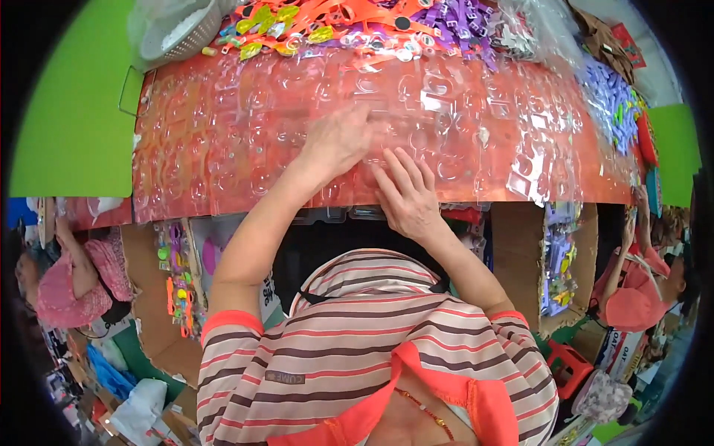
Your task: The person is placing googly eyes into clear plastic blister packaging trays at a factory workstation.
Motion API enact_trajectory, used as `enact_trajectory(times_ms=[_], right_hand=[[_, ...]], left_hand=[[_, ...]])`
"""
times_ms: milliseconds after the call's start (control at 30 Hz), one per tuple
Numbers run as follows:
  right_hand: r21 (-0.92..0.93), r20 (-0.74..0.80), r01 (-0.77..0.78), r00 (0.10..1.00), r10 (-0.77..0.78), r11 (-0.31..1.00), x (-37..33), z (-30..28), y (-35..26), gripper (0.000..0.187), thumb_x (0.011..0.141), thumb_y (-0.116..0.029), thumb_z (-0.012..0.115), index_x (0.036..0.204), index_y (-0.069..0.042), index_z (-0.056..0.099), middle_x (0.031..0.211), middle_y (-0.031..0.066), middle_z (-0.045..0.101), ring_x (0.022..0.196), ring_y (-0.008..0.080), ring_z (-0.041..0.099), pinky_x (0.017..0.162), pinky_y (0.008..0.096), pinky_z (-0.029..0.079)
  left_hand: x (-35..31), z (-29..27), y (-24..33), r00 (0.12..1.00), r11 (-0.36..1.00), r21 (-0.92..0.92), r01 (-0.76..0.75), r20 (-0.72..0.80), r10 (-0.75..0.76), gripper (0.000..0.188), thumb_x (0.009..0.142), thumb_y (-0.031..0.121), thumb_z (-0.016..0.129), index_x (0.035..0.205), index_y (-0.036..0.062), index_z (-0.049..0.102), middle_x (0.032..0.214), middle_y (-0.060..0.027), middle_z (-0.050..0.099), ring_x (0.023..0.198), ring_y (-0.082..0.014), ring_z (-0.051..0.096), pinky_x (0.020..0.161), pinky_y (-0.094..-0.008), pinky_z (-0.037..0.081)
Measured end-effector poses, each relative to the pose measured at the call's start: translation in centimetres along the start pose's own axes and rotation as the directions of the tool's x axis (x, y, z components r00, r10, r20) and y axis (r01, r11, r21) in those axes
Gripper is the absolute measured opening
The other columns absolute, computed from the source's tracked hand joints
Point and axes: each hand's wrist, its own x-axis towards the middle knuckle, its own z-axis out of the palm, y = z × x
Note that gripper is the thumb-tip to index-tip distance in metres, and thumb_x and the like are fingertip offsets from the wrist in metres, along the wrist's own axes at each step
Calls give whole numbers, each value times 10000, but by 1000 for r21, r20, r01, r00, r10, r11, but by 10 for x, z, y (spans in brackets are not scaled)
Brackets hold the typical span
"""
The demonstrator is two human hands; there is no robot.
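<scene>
Rows of clear plastic blister shells (pixel 256 141) cover the red tabletop, with rounded hollows moulded into them. My left hand (pixel 338 141) reaches across the middle rows, palm down, its fingers extended and touching the shells; its fingertips are hard to make out against the shiny plastic. Nearer to me and just to the right, my right hand (pixel 410 195) rests with its fingers stretched and apart on a clear shell (pixel 401 134). Between the hands the see-through layers overlap, so single edges cannot be told apart.
At the far edge lie heaps of orange strap pieces (pixel 342 18), purple straps (pixel 465 30) and yellow pieces (pixel 260 18), beside a grey basket (pixel 178 37). Lilac pieces (pixel 610 97) lie far right. Cardboard boxes (pixel 517 260) stand below the near edge. Other people (pixel 632 290) sit at both sides.
</scene>
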Motion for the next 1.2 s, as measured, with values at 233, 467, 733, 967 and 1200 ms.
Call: enact_trajectory(times_ms=[233, 467, 733, 967, 1200], right_hand=[[55, -114, 105, 989, -98, 993, -3, -2, 10, 506, 747, -150, 622, 1240, -78, 530, 1356, 136, 452, 1283, 281, 397, 1056, 429, 265], [220, -114, 57, 993, -32, 974, 2, -3, 12, 525, 748, -131, 632, 1255, -64, 512, 1363, 166, 428, 1264, 312, 404, 1025, 430, 305], [116, -312, -150, 933, 179, 982, 30, -27, 11, 610, 779, -167, 650, 1336, -54, 430, 1424, 214, 312, 1292, 372, 335, 1029, 461, 268], [888, 214, -410, 768, 604, 207, 58, -40, 33, 290, 866, -92, 598, 1113, 46, 537, 678, 7, 580, 608, 81, 547, 565, 226, 456], [913, 369, -405, 752, 547, -58, 55, -71, 28, 196, 866, -104, 565, 1034, -2, 555, 700, 47, 623, 580, 81, 567, 514, 191, 379]], left_hand=[[6, -26, -7, 792, 299, -734, 610, 578, -196, 136, 863, 162, 555, 874, 42, 617, 634, -20, 583, 468, -75, 520, 395, -198, 349], [2, -11, -7, 854, 297, -803, 516, 458, -246, 161, 871, 140, 545, 975, 28, 597, 657, -17, 571, 478, -58, 509, 404, -183, 367], [0, -21, 0, 923, 522, -783, 337, 166, -347, 240, 851, 82, 491, 1081, 47, 548, 727, -1, 573, 535, -47, 493, 456, -184, 364], [1, -37, 8, 938, 547, -820, 171, -35, -346, 198, 812, 68, 492, 1004, 27, 523, 642, -21, 555, 486, -58, 464, 409, -204, 348], [-9, -63, 13, 938, 251, -945, 212, 125, -323, 223, 786, 59, 508, 1008, 43, 493, 616, -14, 554, 463, -55, 473, 414, -197, 331]])
